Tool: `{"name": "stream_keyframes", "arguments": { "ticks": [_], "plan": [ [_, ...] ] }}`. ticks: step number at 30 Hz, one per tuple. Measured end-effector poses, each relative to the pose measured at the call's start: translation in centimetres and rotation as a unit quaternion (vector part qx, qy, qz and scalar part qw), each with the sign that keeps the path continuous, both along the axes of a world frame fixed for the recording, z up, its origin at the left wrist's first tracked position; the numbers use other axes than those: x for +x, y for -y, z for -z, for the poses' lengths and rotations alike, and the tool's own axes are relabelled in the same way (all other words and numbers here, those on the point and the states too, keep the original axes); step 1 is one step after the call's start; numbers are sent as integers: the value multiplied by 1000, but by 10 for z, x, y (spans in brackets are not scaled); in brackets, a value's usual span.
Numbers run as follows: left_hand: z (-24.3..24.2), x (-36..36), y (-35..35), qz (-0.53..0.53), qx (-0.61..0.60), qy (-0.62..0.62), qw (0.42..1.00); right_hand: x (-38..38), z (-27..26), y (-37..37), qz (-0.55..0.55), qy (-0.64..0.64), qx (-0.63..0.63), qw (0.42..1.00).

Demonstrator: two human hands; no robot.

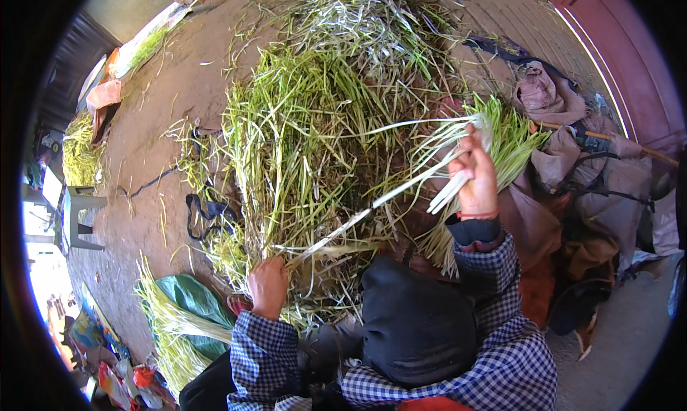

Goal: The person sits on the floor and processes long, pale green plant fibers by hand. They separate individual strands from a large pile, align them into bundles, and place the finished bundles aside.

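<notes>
My right hand (475, 180) is raised at the right, its fingers closed around several white stalks (451, 191) of a leafy vegetable like blanched chives. From there a long pale strand (343, 228) stretches down and left to my left hand (268, 287), which pinches its end. A large heap of yellow-green stalks (300, 126) lies beyond and between both hands. Under and behind my right hand rests a bunch of green-tipped stalks (515, 137), white at the lower ends. Another pale bunch (177, 325) lies on a green plastic sheet (193, 293) left of my left hand.
A pile of whitish withered leaves (365, 24) sits at the far side. Crumpled brown sacks (612, 180) crowd the right, near a wooden pole (590, 134) and a red door (628, 51). A grey stool (80, 217) stands at left. A black strap (206, 212) lies on the floor.
</notes>
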State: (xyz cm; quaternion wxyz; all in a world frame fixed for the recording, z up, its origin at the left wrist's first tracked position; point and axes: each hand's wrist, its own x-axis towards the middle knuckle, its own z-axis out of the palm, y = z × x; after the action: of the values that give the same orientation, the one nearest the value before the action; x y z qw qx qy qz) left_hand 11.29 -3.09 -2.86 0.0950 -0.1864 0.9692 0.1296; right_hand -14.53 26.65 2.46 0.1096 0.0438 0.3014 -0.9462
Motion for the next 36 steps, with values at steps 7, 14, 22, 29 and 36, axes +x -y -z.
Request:
{"name": "stream_keyframes", "arguments": {
  "ticks": [7, 14, 22, 29, 36],
  "plan": [
    [-32, -20, -25, 80, 120, -102, 984, 0, -19, 4, -89, -41, 14, 995],
    [-63, -64, -79, 9, 353, -77, 933, 39, -17, 75, -144, -78, 108, 981],
    [-43, -73, -68, 32, 367, -110, 923, 63, -14, 115, -290, -71, -11, 954],
    [5, -94, 19, -127, 25, -44, 991, 48, -3, 106, -221, -65, 46, 972],
    [25, -66, 39, -109, 44, -94, 989, 52, 9, 115, -266, -45, 34, 962]
  ]
}}
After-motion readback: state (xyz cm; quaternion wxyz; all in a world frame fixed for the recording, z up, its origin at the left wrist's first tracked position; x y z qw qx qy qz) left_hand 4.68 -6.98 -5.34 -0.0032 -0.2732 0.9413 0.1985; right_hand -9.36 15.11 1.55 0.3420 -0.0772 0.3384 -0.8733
